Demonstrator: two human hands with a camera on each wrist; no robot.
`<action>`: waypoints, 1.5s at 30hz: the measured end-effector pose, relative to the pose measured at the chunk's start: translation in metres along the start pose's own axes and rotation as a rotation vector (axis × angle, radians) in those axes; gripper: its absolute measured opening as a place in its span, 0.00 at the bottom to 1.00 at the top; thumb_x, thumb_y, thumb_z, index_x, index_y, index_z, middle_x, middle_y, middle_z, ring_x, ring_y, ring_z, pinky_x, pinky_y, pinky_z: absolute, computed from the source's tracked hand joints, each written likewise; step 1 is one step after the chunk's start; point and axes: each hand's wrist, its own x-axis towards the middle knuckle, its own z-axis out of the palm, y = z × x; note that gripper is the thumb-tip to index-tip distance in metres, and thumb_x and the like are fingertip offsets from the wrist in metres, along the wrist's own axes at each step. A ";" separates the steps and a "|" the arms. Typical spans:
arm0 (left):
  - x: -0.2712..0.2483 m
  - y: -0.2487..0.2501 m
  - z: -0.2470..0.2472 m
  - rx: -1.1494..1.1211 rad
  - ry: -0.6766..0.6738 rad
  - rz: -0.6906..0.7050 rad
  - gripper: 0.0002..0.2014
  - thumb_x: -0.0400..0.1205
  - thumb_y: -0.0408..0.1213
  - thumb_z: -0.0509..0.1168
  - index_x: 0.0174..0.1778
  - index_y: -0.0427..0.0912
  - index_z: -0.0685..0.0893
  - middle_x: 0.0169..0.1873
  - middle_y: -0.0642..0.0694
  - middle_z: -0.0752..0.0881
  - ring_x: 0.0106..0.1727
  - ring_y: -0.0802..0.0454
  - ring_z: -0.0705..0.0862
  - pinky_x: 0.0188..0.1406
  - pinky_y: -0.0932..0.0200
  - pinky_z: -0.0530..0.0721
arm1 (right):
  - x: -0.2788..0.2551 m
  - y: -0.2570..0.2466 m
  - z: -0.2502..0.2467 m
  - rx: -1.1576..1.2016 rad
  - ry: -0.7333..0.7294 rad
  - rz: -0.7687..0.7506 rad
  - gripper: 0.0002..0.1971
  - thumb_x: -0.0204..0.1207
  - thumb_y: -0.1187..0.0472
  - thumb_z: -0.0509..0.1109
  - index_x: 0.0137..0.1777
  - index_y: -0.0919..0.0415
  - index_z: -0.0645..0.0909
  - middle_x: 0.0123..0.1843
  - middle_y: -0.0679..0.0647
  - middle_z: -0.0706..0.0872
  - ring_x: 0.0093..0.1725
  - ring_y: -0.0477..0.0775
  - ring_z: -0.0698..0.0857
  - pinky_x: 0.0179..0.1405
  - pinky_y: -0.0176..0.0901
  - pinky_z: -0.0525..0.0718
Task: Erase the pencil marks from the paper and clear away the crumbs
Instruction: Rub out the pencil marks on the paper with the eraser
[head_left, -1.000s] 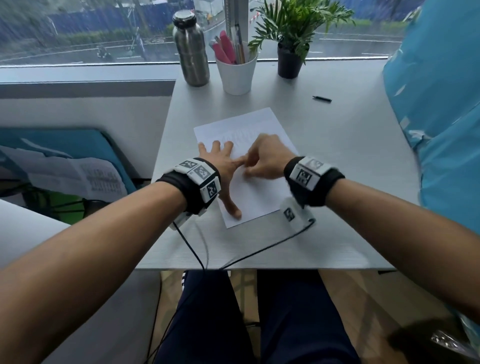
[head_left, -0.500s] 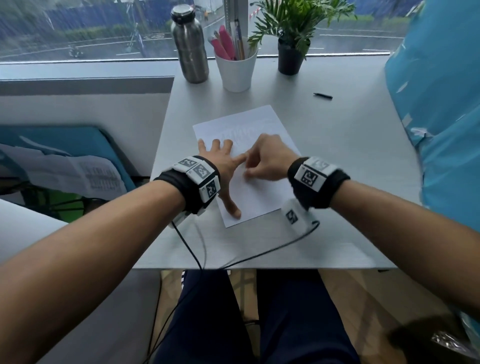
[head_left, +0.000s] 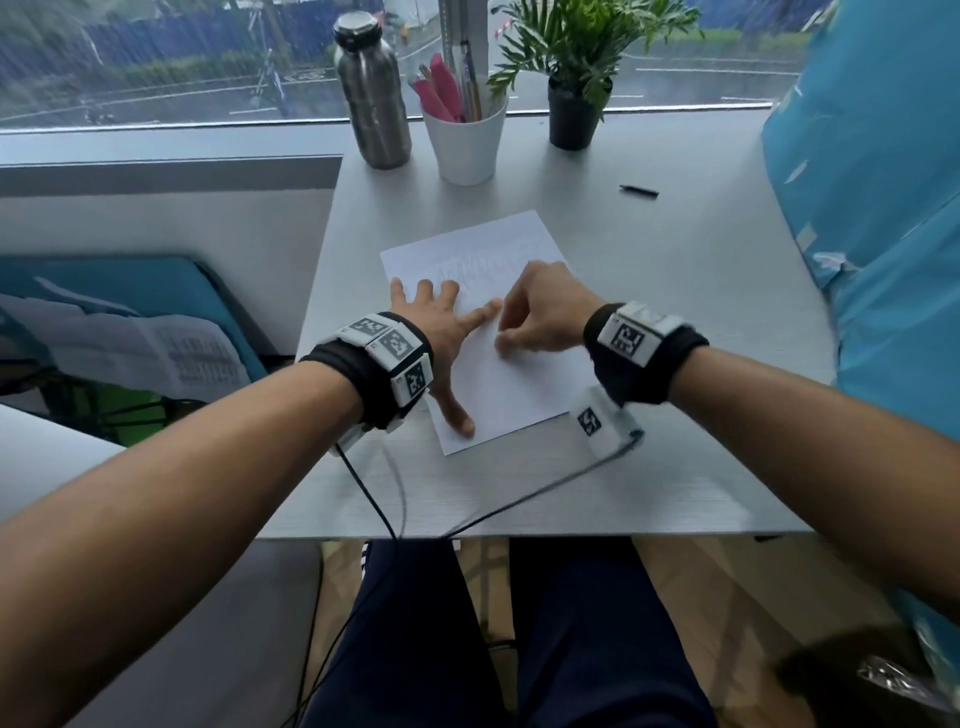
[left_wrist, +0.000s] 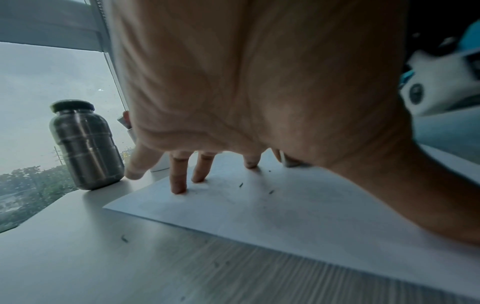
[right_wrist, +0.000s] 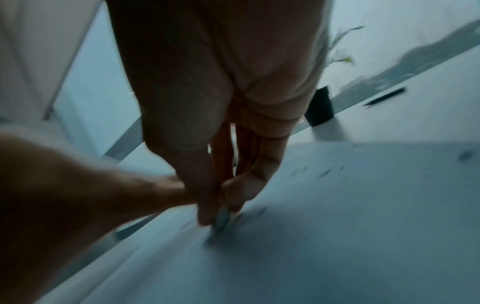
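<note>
A white sheet of paper (head_left: 498, 374) lies on the grey table, with faint pencil marks (head_left: 483, 267) across its upper part. My left hand (head_left: 441, 332) lies flat on the sheet's left side, fingers spread and pressing it down. My right hand (head_left: 540, 312) is in the middle of the sheet, and its thumb and fingers pinch a small pale eraser (right_wrist: 221, 219) against the paper. Dark eraser crumbs (left_wrist: 241, 184) are scattered on the sheet and a few on the table (left_wrist: 124, 238).
Along the window edge stand a steel bottle (head_left: 371, 88), a white cup of pens (head_left: 465, 135) and a potted plant (head_left: 574, 73). A black pen (head_left: 639, 190) lies at the right rear. A blue fabric mass (head_left: 883, 234) borders the table's right side.
My right hand has shifted slightly right and up on the sheet with the eraser. The left hand stays flat in the same place.
</note>
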 end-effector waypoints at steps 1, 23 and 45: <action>0.001 0.000 0.001 -0.002 0.001 0.001 0.79 0.37 0.82 0.71 0.82 0.67 0.35 0.78 0.37 0.58 0.78 0.31 0.58 0.75 0.20 0.48 | 0.001 0.004 -0.003 0.013 0.030 0.021 0.05 0.63 0.59 0.80 0.39 0.59 0.92 0.33 0.52 0.90 0.29 0.42 0.83 0.26 0.26 0.79; 0.028 0.012 0.006 -0.403 -0.007 0.079 0.69 0.55 0.73 0.77 0.84 0.64 0.37 0.85 0.53 0.32 0.85 0.49 0.34 0.79 0.27 0.40 | 0.012 0.026 -0.020 0.087 0.168 0.137 0.06 0.65 0.59 0.81 0.40 0.59 0.92 0.24 0.42 0.82 0.23 0.36 0.81 0.41 0.34 0.84; 0.032 0.019 -0.004 -0.352 -0.012 0.039 0.70 0.52 0.72 0.79 0.84 0.66 0.43 0.86 0.49 0.37 0.86 0.44 0.38 0.77 0.25 0.49 | 0.003 0.021 -0.014 -0.003 0.026 0.008 0.07 0.65 0.57 0.81 0.41 0.58 0.92 0.35 0.52 0.91 0.29 0.40 0.82 0.35 0.28 0.78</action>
